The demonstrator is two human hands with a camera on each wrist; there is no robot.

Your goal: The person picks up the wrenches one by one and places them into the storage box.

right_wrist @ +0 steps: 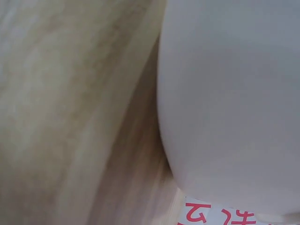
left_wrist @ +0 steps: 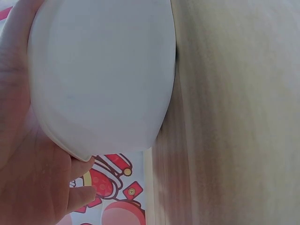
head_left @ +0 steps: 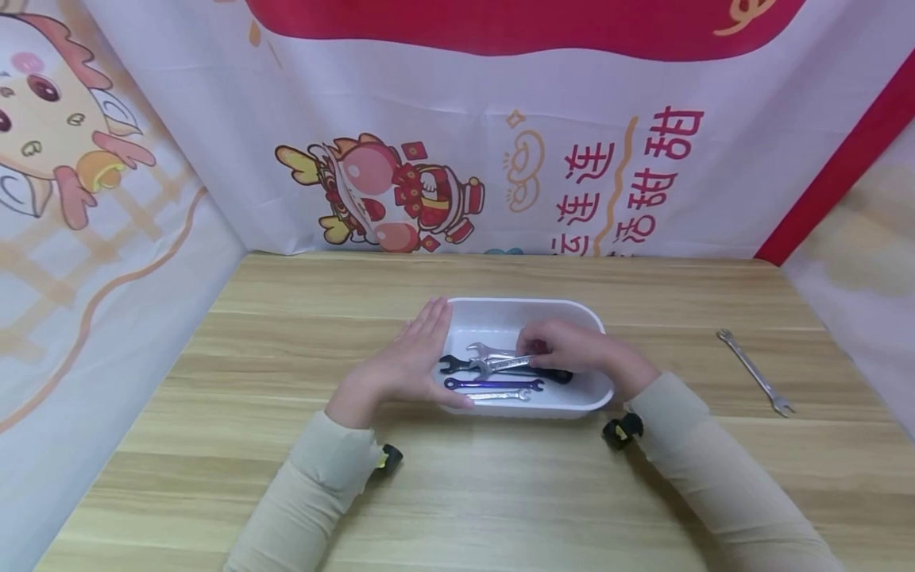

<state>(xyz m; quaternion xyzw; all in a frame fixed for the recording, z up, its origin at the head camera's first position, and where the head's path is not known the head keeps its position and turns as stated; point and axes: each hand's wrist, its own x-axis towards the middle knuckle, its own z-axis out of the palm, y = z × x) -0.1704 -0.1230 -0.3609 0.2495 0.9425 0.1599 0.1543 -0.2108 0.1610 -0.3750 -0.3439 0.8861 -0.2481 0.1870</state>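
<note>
A white plastic tub (head_left: 524,412) holds several wrenches. My left hand (head_left: 403,361) rests against its left end, fingers extended along the far-left corner and thumb over the near rim. In the left wrist view that hand (left_wrist: 33,154) lies along the tub's rim. My right hand (head_left: 572,347) reaches inside and pinches a silver open-end wrench (head_left: 500,365), tilted over a black wrench (head_left: 457,365). Another silver wrench (head_left: 482,349) lies behind it. Nearer me are a purple-blue wrench (head_left: 493,384) and a small silver wrench (head_left: 500,395). The right wrist view shows mostly the tub's outer wall (right_wrist: 234,103).
Apart from the tub, a long silver wrench (head_left: 755,372) lies slantwise on the right side of the wooden table (head_left: 500,492). A printed cloth (head_left: 443,87) hangs behind the table's far edge, with more cloth at both sides.
</note>
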